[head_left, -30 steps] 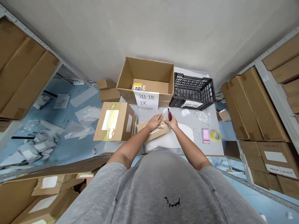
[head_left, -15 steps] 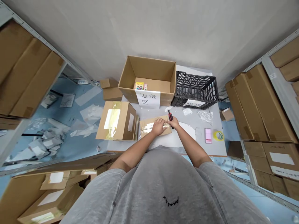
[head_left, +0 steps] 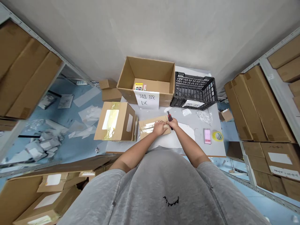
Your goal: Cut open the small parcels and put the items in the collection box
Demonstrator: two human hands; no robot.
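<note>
A flat cardboard package (head_left: 146, 124) with shiny clear tape lies on the white table in front of me. My left hand (head_left: 159, 127) rests on its right part, fingers bent together against the taped surface; whether they pinch anything is too small to tell. At the package's right edge, my right hand (head_left: 172, 123) is closed around a red and black utility knife (head_left: 169, 117), whose tip points up and away from me. The right hand's fingertips are close to those of the left. White paper (head_left: 185, 134) lies under and right of the package.
Behind stand a large open carton (head_left: 152, 86) holding small booklets and a black crate (head_left: 195, 90). A taped box (head_left: 117, 122) is on the left. Rightward lie plastic wrap (head_left: 205, 117), a pink item (head_left: 207, 136) and a tape roll (head_left: 217, 136). Shelves flank the table.
The whole view has shifted slightly, so objects appear a little further left. Both hands keep nearly the same position on the package, with the knife still in my right hand.
</note>
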